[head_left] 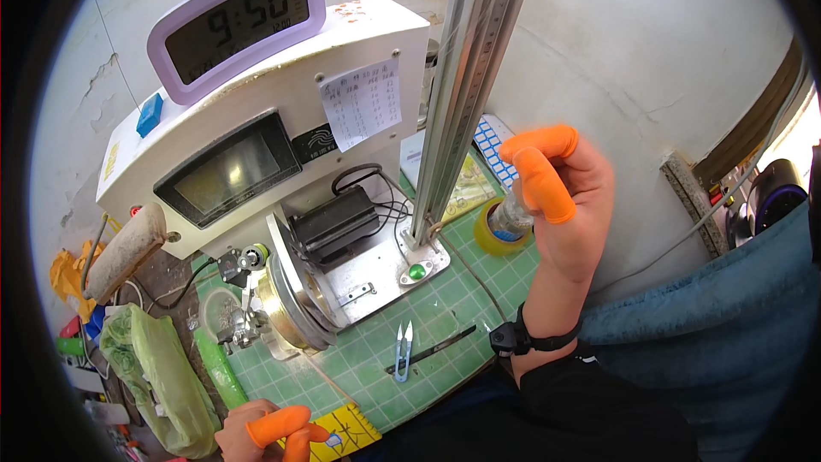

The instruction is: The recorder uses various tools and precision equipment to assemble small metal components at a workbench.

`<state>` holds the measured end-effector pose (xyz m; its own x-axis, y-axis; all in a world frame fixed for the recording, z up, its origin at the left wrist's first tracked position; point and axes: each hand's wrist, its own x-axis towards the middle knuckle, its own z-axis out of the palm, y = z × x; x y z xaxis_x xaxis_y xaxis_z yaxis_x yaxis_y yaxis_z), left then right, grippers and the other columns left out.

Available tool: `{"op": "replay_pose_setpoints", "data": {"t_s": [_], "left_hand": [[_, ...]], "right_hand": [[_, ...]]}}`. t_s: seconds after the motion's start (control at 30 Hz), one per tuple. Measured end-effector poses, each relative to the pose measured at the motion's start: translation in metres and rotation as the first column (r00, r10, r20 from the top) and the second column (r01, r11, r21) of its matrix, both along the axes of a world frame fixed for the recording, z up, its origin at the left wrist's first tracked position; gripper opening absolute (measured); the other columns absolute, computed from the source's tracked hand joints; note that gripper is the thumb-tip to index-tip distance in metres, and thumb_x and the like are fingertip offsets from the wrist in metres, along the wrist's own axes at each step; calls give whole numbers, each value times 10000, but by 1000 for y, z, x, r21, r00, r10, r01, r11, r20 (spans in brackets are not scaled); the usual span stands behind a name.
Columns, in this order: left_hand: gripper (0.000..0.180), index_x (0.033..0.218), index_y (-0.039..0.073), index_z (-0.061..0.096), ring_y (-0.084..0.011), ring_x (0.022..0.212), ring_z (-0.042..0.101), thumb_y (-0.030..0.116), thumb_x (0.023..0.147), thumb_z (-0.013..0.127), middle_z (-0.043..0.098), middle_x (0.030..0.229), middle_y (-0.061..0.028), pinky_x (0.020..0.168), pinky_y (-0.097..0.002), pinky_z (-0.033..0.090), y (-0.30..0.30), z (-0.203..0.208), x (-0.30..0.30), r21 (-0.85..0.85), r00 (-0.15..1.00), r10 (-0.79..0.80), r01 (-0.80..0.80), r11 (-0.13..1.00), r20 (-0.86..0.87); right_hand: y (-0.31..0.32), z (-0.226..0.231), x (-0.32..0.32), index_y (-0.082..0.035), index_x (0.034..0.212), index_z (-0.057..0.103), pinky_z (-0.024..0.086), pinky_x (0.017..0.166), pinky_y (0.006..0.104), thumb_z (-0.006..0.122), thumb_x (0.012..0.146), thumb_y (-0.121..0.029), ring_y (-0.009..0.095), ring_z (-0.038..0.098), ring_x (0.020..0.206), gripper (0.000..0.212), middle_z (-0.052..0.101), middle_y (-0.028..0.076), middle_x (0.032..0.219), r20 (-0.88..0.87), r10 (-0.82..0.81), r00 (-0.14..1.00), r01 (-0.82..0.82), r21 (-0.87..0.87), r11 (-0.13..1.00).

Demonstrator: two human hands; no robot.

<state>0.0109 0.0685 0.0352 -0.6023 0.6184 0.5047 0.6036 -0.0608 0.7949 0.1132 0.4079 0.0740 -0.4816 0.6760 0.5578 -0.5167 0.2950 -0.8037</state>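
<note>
My right hand (575,197) is raised at the right, with orange finger cots on thumb and forefinger. Those two fingertips are pressed together; whatever is between them is too small to make out. Just below and behind them, a clear bottle (510,221) stands inside a yellow tape roll (492,244). Low at the front, my left hand (256,435) also wears orange finger cots. Its fingers are closed beside a yellow card (352,429), and what they hold is hidden. A thin strand runs from the machine's metal wheel (291,308) toward the card.
Blue-handled thread snips (403,351) lie on the green cutting mat (368,393) near a dark strip (440,348). A white machine (248,85) carrying a purple-framed clock (235,26) stands behind. An upright metal rail (470,77) rises mid-table. A green plastic bag (158,376) lies left.
</note>
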Motion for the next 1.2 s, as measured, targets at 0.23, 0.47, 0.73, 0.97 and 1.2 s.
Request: {"op": "replay_pose_setpoints", "data": {"t_s": [0.23,0.47,0.73,0.97,1.2], "left_hand": [[142,984,-52,727,-246,696,677,-51,841,732,725,806,-166,634,-307,511,43,32,6,-46,989,-83,78,996,-125],[156,999,-72,716,-240,656,674,-28,849,729,716,783,-174,611,-281,499,65,25,3,40,975,-100,110,993,-198],[495,1183,-136,645,-163,552,653,249,910,796,703,756,-175,512,-282,528,51,27,11,252,823,-492,430,867,286],[258,1029,-92,710,-176,556,642,117,884,749,714,753,-150,557,-236,475,12,32,15,187,950,-268,237,953,163],[185,1013,-111,692,-171,531,632,47,918,709,672,661,-140,576,-247,464,5,31,21,222,979,-181,157,962,91]], "right_hand": [[-7,-6,6,50,975,723,401,646,178,742,912,20,13,546,720,72,647,-12,802,-85,117,989,-119,-18,993],[-42,-11,5,24,919,700,413,563,216,777,827,33,30,547,645,121,622,3,736,39,257,966,-260,93,961],[-101,-54,5,-27,918,728,373,491,262,787,824,-5,100,499,530,113,559,26,705,331,489,807,-570,225,790],[-60,-22,9,-33,910,756,387,519,232,816,874,-81,57,514,567,85,643,6,738,322,281,904,-387,339,857],[-24,7,-15,-21,970,690,313,528,182,856,862,-130,7,423,582,226,590,-30,747,-24,-290,957,280,342,897]]}}
